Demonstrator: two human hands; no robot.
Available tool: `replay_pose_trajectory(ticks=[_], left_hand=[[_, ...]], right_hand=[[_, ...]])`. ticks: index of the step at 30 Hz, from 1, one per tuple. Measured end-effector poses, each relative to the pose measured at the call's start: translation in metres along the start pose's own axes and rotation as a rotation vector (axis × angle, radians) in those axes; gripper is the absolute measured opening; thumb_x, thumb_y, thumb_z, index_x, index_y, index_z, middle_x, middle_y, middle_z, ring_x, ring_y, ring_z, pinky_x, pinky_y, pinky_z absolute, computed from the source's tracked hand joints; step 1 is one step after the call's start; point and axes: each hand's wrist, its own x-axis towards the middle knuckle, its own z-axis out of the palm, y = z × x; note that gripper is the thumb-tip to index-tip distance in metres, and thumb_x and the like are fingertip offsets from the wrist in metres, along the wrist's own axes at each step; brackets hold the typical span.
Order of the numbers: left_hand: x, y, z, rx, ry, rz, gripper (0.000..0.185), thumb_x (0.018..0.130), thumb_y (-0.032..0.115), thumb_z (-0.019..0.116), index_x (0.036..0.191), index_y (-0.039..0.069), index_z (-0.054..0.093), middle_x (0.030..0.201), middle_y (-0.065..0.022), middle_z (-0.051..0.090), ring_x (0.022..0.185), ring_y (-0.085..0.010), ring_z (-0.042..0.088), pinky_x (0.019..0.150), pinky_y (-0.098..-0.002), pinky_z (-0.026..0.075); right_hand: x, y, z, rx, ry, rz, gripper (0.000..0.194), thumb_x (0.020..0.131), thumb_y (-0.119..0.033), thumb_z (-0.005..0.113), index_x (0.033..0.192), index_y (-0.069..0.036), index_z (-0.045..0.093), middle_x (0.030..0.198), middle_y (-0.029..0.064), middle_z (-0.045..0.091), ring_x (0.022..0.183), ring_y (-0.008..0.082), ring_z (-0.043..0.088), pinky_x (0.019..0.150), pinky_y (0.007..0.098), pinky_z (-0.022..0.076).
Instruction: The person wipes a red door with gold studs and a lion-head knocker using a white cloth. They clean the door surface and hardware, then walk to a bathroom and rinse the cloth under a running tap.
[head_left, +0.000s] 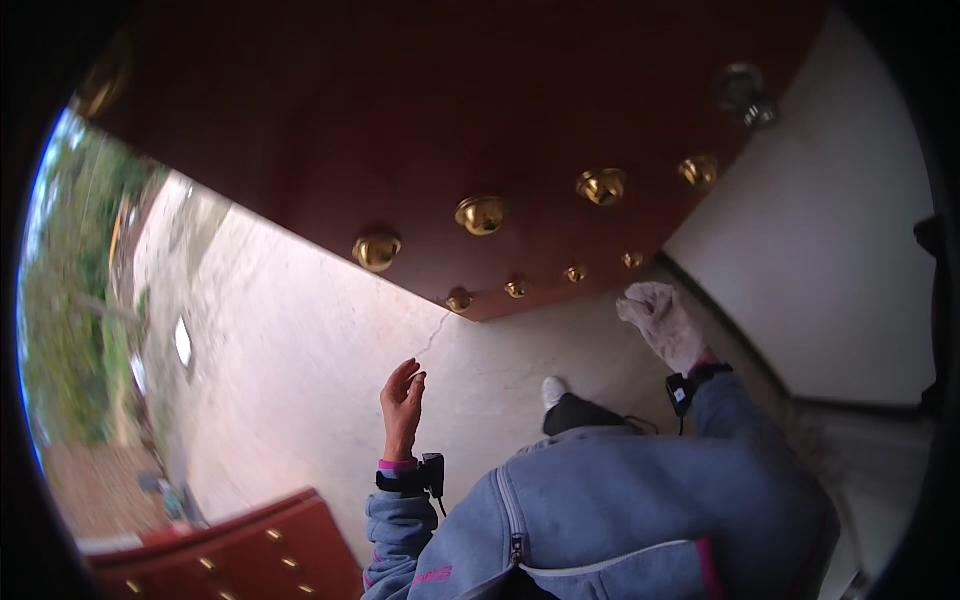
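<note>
My bare left hand (403, 405) is raised over the pale floor, its fingers loosely bent and nothing visible in it. In front of me stands a dark red door leaf (315, 112) with rows of brass dome studs; one large stud (481, 215) is near its middle and a smaller stud (459, 301) is near its lower corner. My right hand (661, 322) wears a whitish fabric glove and is curled near the door's lower edge, close to another small stud (632, 260). Whether its fingers hold something cannot be made out. A metal fitting (746, 96) is mounted on the upper right of the leaf.
A white wall (817, 247) with a dark skirting stands on the right. Concrete floor (300, 375) extends outdoors to the left, towards trees (71, 300). A second red studded door leaf (240, 551) is at lower left. My white shoe (553, 392) is on the floor.
</note>
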Motion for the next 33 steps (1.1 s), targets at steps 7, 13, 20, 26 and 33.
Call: replay_pose_trajectory(ticks=[7,13,20,26,33], left_hand=[[0.135,0.001,-0.059,0.067,-0.202,-0.095,0.047,0.094,0.012,0.066,0.135,-0.005,0.052,0.124,-0.0169,0.065,0.104,-0.0203,0.066,0.086,-0.0318,0.055],[0.271,-0.049,-0.090,0.128,-0.439,-0.214,0.049,0.093,0.012,0.067,0.136,-0.003,0.050,0.120,-0.0137,0.065,0.104,-0.0212,0.066,0.086,-0.0356,0.056],[0.354,-0.057,-0.107,0.231,-0.715,-0.212,0.055,0.089,0.000,0.067,0.140,0.008,0.048,0.136,-0.0065,0.057,0.118,-0.0211,0.057,0.089,-0.0375,0.055],[0.347,-0.044,-0.081,0.154,-0.822,-0.091,0.042,0.086,-0.005,0.066,0.126,0.007,0.059,0.120,-0.0021,0.062,0.111,-0.0145,0.058,0.095,-0.0342,0.050],[0.319,-0.038,-0.073,0.343,-0.903,-0.096,0.051,0.088,-0.012,0.057,0.137,0.004,0.055,0.139,-0.0097,0.057,0.128,-0.0202,0.055,0.107,-0.0344,0.042]], right_hand=[[-0.001,0.084,-0.024,0.127,0.050,-0.194,0.034,0.102,-0.024,0.051,0.125,0.002,0.052,0.128,0.0150,0.056,0.129,0.0279,0.053,0.114,0.0411,0.0401],[-0.036,0.173,0.007,0.333,0.235,-0.549,0.050,0.087,-0.001,0.061,0.135,0.002,0.044,0.141,0.0178,0.049,0.136,0.0308,0.046,0.118,0.0463,0.0333],[-0.105,0.304,0.129,0.618,0.688,-0.590,0.054,0.107,-0.041,0.037,0.142,0.000,0.042,0.147,0.0145,0.046,0.143,0.0307,0.037,0.121,0.0497,0.0238],[-0.109,0.404,0.132,0.632,0.537,-0.668,0.059,0.106,-0.047,0.037,0.143,-0.001,0.043,0.144,0.0109,0.047,0.140,0.0274,0.040,0.121,0.0450,0.0219],[-0.047,0.528,0.123,3.134,-0.726,-0.749,0.039,0.106,-0.038,0.043,0.131,-0.010,0.053,0.134,-0.0003,0.051,0.126,0.0194,0.044,0.116,0.0349,0.0269]])
